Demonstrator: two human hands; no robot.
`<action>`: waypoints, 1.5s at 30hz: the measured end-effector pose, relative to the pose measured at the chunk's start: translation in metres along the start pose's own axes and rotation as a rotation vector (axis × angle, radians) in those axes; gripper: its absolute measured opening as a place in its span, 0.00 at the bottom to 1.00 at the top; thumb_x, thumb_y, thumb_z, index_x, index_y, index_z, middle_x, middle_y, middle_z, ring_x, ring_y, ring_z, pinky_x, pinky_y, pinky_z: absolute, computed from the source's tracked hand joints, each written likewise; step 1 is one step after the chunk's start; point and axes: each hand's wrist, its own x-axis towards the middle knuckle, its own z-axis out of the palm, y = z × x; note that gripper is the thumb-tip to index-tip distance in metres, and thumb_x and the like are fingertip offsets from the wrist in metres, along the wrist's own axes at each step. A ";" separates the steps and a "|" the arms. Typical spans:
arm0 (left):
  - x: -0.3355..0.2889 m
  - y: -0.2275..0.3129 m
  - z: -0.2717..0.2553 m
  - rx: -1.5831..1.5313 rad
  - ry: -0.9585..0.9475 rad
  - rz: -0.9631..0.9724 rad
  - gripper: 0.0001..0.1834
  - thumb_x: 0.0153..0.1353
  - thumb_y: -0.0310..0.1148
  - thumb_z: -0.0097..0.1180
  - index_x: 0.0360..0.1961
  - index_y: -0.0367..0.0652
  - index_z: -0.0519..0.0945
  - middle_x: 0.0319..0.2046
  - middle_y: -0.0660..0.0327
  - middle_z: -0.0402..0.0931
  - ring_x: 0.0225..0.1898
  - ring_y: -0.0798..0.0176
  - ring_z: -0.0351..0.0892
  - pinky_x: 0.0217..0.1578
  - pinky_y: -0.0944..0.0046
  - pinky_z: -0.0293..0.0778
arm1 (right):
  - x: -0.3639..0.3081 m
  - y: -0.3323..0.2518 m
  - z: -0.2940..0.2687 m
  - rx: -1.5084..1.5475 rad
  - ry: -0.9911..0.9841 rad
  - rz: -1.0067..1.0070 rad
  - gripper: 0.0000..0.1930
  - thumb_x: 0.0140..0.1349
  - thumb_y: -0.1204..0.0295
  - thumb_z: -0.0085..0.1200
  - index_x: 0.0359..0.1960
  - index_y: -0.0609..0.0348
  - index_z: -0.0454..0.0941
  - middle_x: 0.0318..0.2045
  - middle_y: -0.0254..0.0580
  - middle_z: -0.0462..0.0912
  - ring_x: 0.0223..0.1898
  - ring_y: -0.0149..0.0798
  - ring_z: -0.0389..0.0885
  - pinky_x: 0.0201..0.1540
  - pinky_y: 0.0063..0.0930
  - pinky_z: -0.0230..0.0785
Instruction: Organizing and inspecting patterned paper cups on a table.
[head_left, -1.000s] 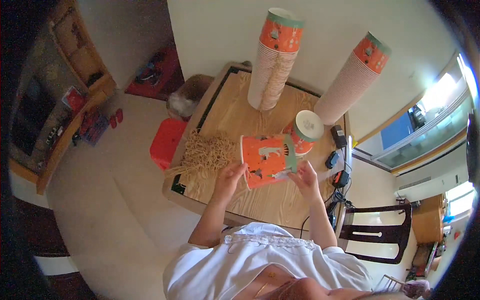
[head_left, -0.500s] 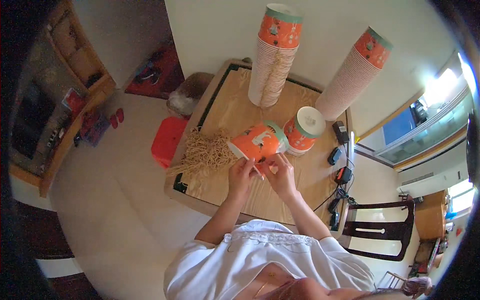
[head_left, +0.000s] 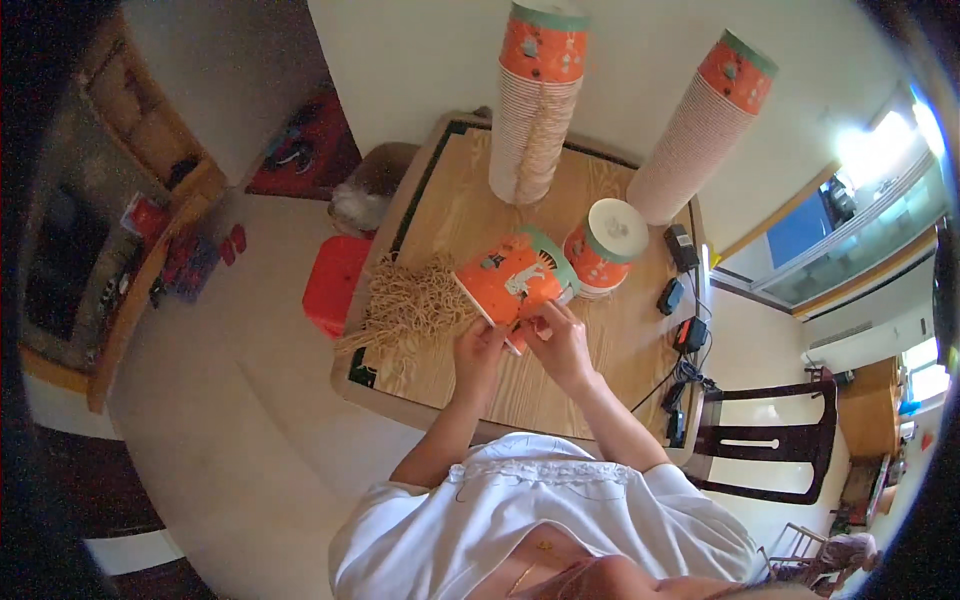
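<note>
An orange paper bucket (head_left: 512,276) with a green band and a white animal print lies tilted over the table, its wide rim toward the lower left. My left hand (head_left: 480,348) pinches it near the rim. The fingers of my right hand (head_left: 560,338) are bent against its near side, and a small orange flap (head_left: 516,342) shows between the two hands. What the right fingertips grip there is partly hidden. Beside my left hand lies a loose heap of tan paper cord (head_left: 410,305). A short stack of upside-down paper buckets (head_left: 603,250) stands just past the right hand.
Two tall stacks of paper buckets (head_left: 540,110) (head_left: 700,130) rise at the back of the wooden table (head_left: 450,205); cords hang down the left one. Black adapters and cables (head_left: 684,335) line the right edge. A red bin (head_left: 335,285) stands left, a dark chair (head_left: 765,440) right.
The bucket has turned a little in my hands, so its animal print sits differently. My hands have stayed at nearly the same place, while the whole view has shifted slightly.
</note>
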 end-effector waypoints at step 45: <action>0.193 0.096 0.083 1.012 -0.114 0.846 0.13 0.55 0.28 0.55 0.42 0.38 0.74 0.40 0.55 0.75 0.43 0.53 0.74 0.47 0.59 0.69 | 0.324 -0.065 -0.237 -0.898 0.537 -0.874 0.25 0.49 0.80 0.51 0.52 0.54 0.67 0.46 0.46 0.70 0.51 0.51 0.67 0.53 0.39 0.65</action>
